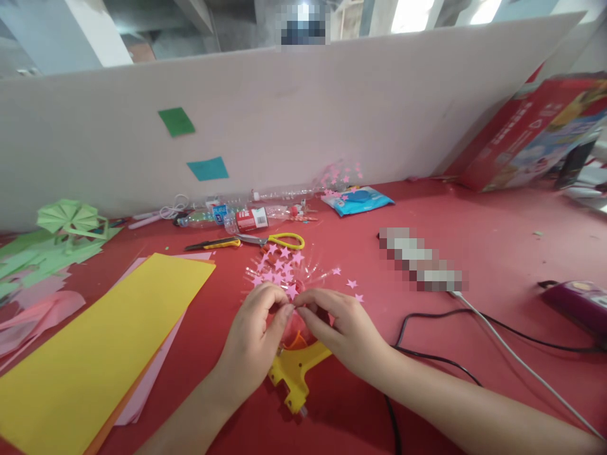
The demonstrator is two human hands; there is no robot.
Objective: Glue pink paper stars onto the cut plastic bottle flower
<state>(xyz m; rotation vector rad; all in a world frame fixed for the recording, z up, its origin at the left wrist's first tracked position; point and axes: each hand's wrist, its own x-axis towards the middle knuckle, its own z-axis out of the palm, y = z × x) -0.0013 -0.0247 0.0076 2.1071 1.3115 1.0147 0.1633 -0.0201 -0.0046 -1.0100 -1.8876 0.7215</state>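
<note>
My left hand (pixel 258 325) and my right hand (pixel 341 322) meet at the middle of the red table, fingertips pinched together around a small pink star (pixel 291 291). Which hand bears the star is hard to tell. Just beyond them, a clear plastic piece cut into thin strips (pixel 315 273) spreads out, with several pink stars (pixel 277 277) on its left side. Under my hands lies a yellow glue gun (pixel 294 370), partly covered by them. Three loose pink stars (pixel 351 284) rest to the right of the strips.
Yellow paper sheets (pixel 109 347) lie at the left, near a green folded paper shape (pixel 69 218). Yellow-handled scissors (pixel 287 240), a cutter (pixel 213 244), plastic bottles (pixel 251 219) and a blue packet (pixel 360 200) sit farther back. A black cable (pixel 427 357) crosses the right side.
</note>
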